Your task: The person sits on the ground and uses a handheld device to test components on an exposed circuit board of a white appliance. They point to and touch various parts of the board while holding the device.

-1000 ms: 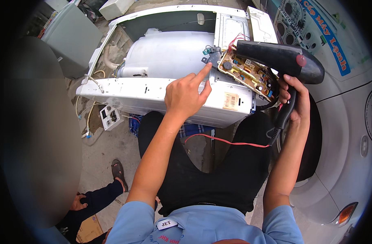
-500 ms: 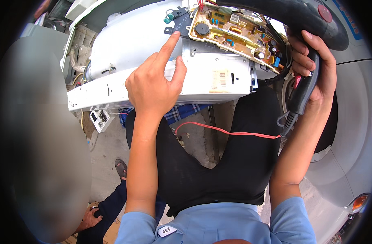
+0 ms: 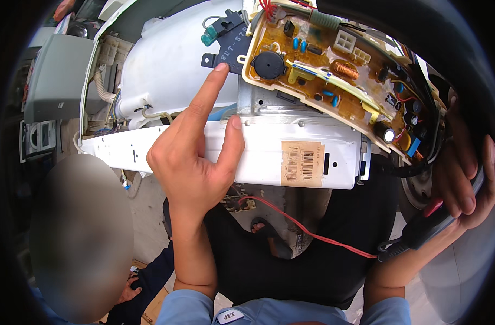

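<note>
My left hand (image 3: 193,154) reaches over the white metal panel (image 3: 204,149) of an opened washing machine. Its index finger stretches out and its thumb stands apart, with nothing held. That fingertip is at the lower edge of a flat black plastic part (image 3: 234,49) with a green connector. Beside this part lies a circuit board (image 3: 307,81) in a pale tray, amber-coated and full of components. My right hand (image 3: 464,179) wraps round the handle of a black hair dryer (image 3: 426,225) with a red switch. The dryer's barrel arches over the board's right end, its outlet out of view.
A white tub (image 3: 171,70) lies behind the panel. Red wire (image 3: 312,233) runs from the dryer's handle across my lap. At the lower left, another person (image 3: 144,287) sits close by. A grey cabinet (image 3: 63,81) stands at the far left.
The board and panel appear larger and nearer. My right hand and the dryer have shifted right and lower in view. My left index finger stays by the black part.
</note>
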`<state>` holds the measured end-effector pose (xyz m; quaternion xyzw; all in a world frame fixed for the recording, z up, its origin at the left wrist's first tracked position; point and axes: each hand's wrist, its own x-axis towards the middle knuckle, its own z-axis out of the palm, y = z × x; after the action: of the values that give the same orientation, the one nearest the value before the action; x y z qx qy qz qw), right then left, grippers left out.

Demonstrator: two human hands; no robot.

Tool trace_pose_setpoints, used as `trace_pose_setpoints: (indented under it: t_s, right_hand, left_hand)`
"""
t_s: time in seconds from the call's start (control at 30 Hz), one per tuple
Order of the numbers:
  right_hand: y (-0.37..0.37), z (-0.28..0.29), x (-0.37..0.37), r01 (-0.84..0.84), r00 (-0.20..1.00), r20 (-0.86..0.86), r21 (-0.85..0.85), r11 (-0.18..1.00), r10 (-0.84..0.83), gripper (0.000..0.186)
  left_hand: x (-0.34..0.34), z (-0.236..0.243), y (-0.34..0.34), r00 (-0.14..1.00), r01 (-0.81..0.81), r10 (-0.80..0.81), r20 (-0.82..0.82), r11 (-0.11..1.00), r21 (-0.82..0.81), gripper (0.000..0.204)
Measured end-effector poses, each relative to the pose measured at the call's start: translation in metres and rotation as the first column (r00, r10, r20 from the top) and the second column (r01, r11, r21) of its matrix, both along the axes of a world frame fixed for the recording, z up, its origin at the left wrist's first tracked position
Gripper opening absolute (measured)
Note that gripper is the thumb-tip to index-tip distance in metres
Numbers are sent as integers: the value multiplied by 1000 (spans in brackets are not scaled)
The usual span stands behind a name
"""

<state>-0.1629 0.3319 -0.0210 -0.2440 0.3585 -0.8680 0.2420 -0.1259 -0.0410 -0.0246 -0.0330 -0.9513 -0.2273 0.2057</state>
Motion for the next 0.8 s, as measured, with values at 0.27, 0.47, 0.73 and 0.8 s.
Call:
trace_pose_setpoints:
  t_s: [0.27, 0.47, 0.73, 0.8]
  right_hand:
    - [-22, 20, -30, -345, 894, 278, -78, 935, 353, 43]
    - [-27, 10, -19, -286, 877, 319, -256, 923, 360, 46]
    - [-16, 20, -20, -343, 837, 408, -127, 931, 365, 48]
    - [-22, 29, -12, -254, 831, 490, -90, 963, 265, 46]
  left_hand:
    - [-1, -3, -1, 1000, 19, -19, -5, 1000, -6, 58]
    - [-1, -2, -3, 999, 32, -32, -3, 999, -8, 58]
    - [0, -2, -3, 999, 36, -36, 0, 999, -7, 58]
    - [0, -4, -4, 999, 38, -38, -4, 999, -5, 58]
